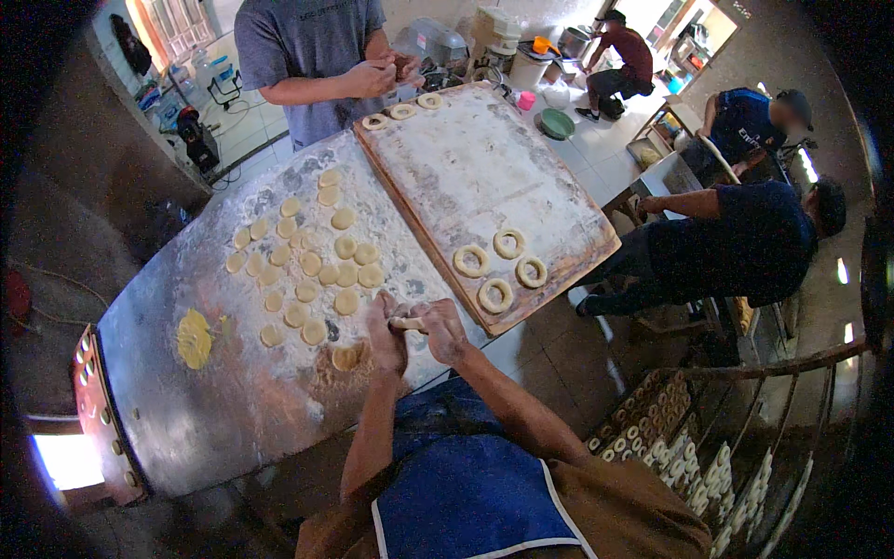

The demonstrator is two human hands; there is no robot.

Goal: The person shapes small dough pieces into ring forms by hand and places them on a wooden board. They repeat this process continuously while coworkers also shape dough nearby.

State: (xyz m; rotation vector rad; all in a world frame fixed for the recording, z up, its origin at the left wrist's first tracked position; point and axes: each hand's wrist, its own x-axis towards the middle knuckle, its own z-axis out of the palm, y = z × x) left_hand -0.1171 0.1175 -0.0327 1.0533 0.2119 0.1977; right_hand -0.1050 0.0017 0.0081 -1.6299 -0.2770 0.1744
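A short pale dough roll [410,323] is held between my left hand [387,335] and my right hand [441,332], both closed on it just above the metal table [186,438] at its near right. Many flat dough rounds [309,263] lie on the floured surface beyond and left of my hands, with one round [345,359] just left of my left wrist. A floured wooden board [494,186] adjoins on the right, bearing several dough rings [495,294] at its near end and three smaller rings [402,111] at its far edge. A yellow smear [194,337] sits further left.
A co-worker [321,56] faces me across the table, hands raised. Two co-workers [717,238] [745,126] work at right, another [622,61] crouches behind by pots and a green basin [557,123]. Racks of dough rings [652,419] stand lower right, a red tray [93,391] far left.
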